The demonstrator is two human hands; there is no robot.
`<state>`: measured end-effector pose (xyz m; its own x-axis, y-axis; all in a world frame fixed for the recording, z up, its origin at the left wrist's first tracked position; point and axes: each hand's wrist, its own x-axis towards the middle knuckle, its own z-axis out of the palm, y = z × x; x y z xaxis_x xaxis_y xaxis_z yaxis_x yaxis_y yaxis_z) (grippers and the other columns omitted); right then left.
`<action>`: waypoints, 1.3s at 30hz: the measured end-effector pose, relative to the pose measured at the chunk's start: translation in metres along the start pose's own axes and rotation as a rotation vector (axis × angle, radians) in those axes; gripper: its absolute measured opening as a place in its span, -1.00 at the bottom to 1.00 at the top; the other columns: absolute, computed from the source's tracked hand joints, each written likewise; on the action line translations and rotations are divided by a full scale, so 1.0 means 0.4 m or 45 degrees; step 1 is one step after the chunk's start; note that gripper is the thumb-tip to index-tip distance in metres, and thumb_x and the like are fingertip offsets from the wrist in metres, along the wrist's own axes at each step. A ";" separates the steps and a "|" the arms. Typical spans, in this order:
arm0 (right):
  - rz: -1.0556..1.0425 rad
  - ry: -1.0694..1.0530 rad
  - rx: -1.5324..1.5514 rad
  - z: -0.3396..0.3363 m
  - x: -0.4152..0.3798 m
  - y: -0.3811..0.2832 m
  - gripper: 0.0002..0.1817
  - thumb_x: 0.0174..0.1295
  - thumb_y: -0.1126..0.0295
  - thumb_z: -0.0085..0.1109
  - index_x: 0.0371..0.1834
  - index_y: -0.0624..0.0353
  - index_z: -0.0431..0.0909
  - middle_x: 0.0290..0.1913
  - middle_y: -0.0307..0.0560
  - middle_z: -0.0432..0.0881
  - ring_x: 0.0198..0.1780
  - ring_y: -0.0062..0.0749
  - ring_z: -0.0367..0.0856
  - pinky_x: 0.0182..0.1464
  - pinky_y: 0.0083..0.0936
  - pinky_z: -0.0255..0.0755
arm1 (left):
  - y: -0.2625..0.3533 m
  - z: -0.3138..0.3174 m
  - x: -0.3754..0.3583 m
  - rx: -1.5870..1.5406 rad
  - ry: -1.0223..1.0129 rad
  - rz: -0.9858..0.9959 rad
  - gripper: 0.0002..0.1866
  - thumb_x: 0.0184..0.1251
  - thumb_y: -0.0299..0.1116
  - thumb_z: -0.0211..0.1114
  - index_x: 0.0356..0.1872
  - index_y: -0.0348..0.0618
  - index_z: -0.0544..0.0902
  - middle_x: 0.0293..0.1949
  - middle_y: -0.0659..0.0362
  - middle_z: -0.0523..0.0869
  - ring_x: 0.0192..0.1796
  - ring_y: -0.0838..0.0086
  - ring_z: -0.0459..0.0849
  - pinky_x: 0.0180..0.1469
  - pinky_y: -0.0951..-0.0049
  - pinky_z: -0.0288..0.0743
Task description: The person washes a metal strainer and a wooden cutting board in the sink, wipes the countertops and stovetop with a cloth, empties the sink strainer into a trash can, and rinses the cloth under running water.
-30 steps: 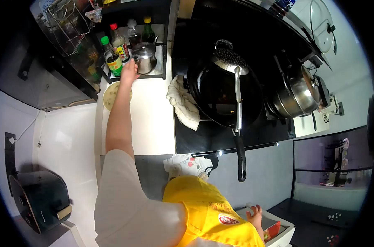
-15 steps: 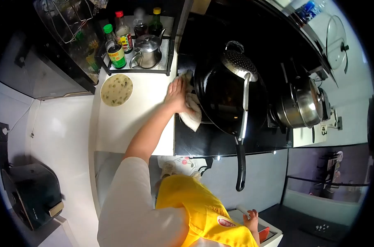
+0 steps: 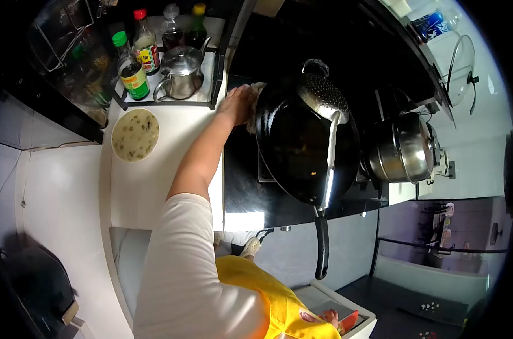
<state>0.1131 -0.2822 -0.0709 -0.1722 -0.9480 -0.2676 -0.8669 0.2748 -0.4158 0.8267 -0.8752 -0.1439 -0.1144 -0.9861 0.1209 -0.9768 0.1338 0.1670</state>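
A pale cloth [image 3: 258, 91] is lying on the black stovetop [image 3: 242, 186], right at the left edge of the wok [image 3: 284, 150]. The left hand [image 3: 237, 104] is covering much of it, and the fingers are pointing toward the wok. That hand is pressing against the cloth; I cannot tell whether the fingers are grasping it or only lying over it. Well below the wok, to its right, the right hand [image 3: 330, 317] is showing in part beside a yellow apron [image 3: 245, 279]; it is sitting near a red item [image 3: 349, 321] inside a white open container [image 3: 347, 300], and I cannot tell whether it is gripping anything.

A perforated metal skimmer [image 3: 323, 99] is resting across the wok, its shaft running down toward the wok's black handle [image 3: 321, 248]. To the right of the wok, a steel pot [image 3: 403, 147] is standing; farther right and higher, a glass lid [image 3: 462, 70] is leaning.

Left of the wok, the white table [image 3: 154, 192] is carrying a round bowl [image 3: 136, 135] of cloudy liquid with green bits. Up and left of the wok, a rack [image 3: 171, 103] is holding a lidded steel kettle [image 3: 183, 70] and bottles with green [image 3: 133, 76], red [image 3: 147, 48] and yellow caps.
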 end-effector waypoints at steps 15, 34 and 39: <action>-0.013 -0.146 -0.086 -0.072 0.161 -0.238 -0.64 0.13 0.41 0.33 -0.02 0.24 0.52 0.20 0.29 0.38 0.02 0.05 0.55 -0.10 -0.27 0.56 | 0.138 -0.073 -0.363 -0.151 0.218 0.087 -0.55 0.26 -0.24 0.18 0.15 -0.16 0.62 0.30 0.05 0.51 0.44 0.22 0.30 0.51 0.23 0.05; -0.273 -0.120 -0.119 -0.043 0.298 -0.201 -0.64 0.09 0.41 0.36 -0.04 0.19 0.55 0.18 0.26 0.45 -0.12 0.01 0.60 -0.09 -0.22 0.57 | 0.108 -0.074 -0.574 -0.214 0.229 -0.795 -0.26 0.39 0.14 0.03 0.47 -0.04 0.22 0.50 -0.17 0.09 0.52 -0.10 0.00 0.51 -0.03 -0.14; -0.182 -0.216 -0.175 -0.065 0.240 -0.195 -0.64 0.11 0.38 0.34 -0.02 0.20 0.54 0.18 0.23 0.44 -0.14 -0.04 0.60 -0.08 -0.22 0.57 | 0.082 -0.094 -0.496 0.008 -0.010 -0.574 -0.27 0.42 0.18 -0.08 0.52 0.09 0.16 0.57 -0.02 -0.04 0.58 0.01 -0.15 0.55 0.04 -0.32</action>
<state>0.1521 -0.3990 -0.0414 0.0278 -0.9321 -0.3612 -0.9342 0.1044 -0.3412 0.8243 -0.6713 -0.1257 0.3216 -0.9464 0.0302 -0.9304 -0.3100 0.1954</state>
